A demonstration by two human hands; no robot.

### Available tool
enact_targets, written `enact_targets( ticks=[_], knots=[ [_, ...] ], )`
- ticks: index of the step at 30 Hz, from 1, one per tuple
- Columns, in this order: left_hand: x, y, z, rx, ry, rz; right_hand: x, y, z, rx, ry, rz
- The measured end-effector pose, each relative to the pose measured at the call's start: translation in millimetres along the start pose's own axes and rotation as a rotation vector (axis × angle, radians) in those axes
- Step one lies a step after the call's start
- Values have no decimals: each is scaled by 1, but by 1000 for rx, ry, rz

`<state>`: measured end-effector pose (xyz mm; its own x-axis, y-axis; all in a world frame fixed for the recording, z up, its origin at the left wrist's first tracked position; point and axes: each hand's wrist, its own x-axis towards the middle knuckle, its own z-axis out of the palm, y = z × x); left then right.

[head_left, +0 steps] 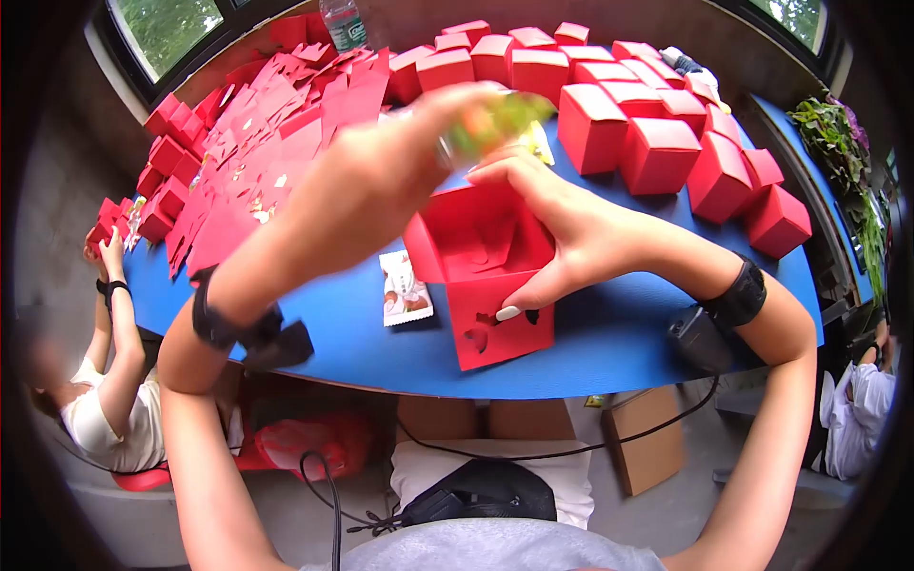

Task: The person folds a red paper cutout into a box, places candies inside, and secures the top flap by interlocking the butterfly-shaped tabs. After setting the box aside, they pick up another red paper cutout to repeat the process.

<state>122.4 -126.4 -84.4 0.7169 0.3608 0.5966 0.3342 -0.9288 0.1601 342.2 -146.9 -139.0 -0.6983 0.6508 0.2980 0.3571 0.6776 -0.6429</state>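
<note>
An open red paper box (503, 333) stands in front of me on the blue table, its inside facing up and its front flap hanging down with small cut-outs. My right hand (571, 224) grips the box's right side, thumb pressed on the front and fingers over the back rim. Above the box's back left, my left hand (395, 162) pinches a shiny green wrapped packet (505, 124), blurred by motion. A white snack packet (406, 288) lies just left of the box. Part of a yellow wrapper (539, 143) shows behind my right hand.
Closed red boxes (662, 152) crowd the back right of the blue table (352, 352). Flat red cartons (257, 143) are heaped at the left, near a water bottle (344, 24). A co-worker (114, 381) handles a red box at far left. A cable (571, 452) crosses below.
</note>
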Motion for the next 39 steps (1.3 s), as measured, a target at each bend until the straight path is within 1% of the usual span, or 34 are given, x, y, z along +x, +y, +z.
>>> enact_targets(
  ticks=[1, 2, 3, 4, 5, 6, 7, 9, 10, 12, 14, 16, 17, 18, 20, 21, 23, 24, 26, 28, 29, 30, 32, 34, 35, 36, 38, 39],
  knots=[
    [-10, 13, 5, 82, -55, 53, 1, 3, 5, -49, 79, -140],
    [-15, 21, 9, 165, -111, 107, 2, 2, 5, 138, -65, -59],
    [-19, 21, 17, 386, -133, 280, 0, 4, 11, 201, 21, -17],
    [-22, 20, 19, 473, -140, 365, -4, 8, 17, 257, 104, 26],
    [-25, 23, 18, 440, -156, 312, -7, 13, 21, 343, 143, 63],
    [-27, 26, 16, 409, -168, 262, -7, 15, 22, 344, 136, 57],
    [-25, 29, 13, 414, -169, 260, -7, 16, 23, 316, 143, 43],
    [-20, 34, 7, 379, -387, 127, -8, 18, 24, 283, 148, 12],
    [-17, 31, 9, 382, -389, 127, -9, 18, 25, 284, 150, 9],
    [-8, 23, 16, 176, -476, 49, -10, 16, 27, 348, 137, 28],
    [1, 21, 13, 186, -668, -23, -11, 14, 28, 333, 150, -9],
    [27, 24, -5, 28, -930, -170, -12, 11, 25, 263, 125, 29],
    [34, 23, -11, 5, -1018, -145, -13, 11, 24, 226, 129, 35],
    [30, 17, -14, -37, -896, -36, -13, 12, 25, 231, 128, 37],
    [25, 9, -7, -26, -874, -220, -13, 12, 26, 271, 125, 43],
    [25, 9, -2, -28, -878, -223, -13, 14, 27, 239, 140, 24],
    [27, 12, 14, 84, -977, -217, -11, 16, 28, 255, 148, 10],
    [25, 15, 23, 89, -952, -275, -11, 16, 28, 264, 157, -3],
    [25, 19, 26, 133, -955, -297, -11, 15, 28, 296, 151, 1],
    [32, 18, 16, 111, -1027, -263, -11, 16, 28, 257, 160, -10],
    [44, 13, 1, -50, -1127, -200, -11, 16, 28, 249, 156, -2],
    [51, -1, -15, -243, -1024, -153, -13, 15, 28, 241, 152, 6],
    [53, -44, -34, -168, -573, -246, -14, 12, 26, 270, 155, 18],
    [41, -88, -34, 112, -622, -271, -15, 12, 26, 222, 152, 21],
    [26, -105, -27, 143, -645, -224, -14, 11, 26, 252, 140, 40],
    [10, -125, -15, 264, -665, -200, -13, 10, 26, 244, 133, 36],
    [2, -119, 2, 301, -731, -367, -13, 11, 25, 232, 137, 38],
    [-1, -118, 6, 325, -677, -333, -13, 10, 24, 215, 135, 33]
  ],
)
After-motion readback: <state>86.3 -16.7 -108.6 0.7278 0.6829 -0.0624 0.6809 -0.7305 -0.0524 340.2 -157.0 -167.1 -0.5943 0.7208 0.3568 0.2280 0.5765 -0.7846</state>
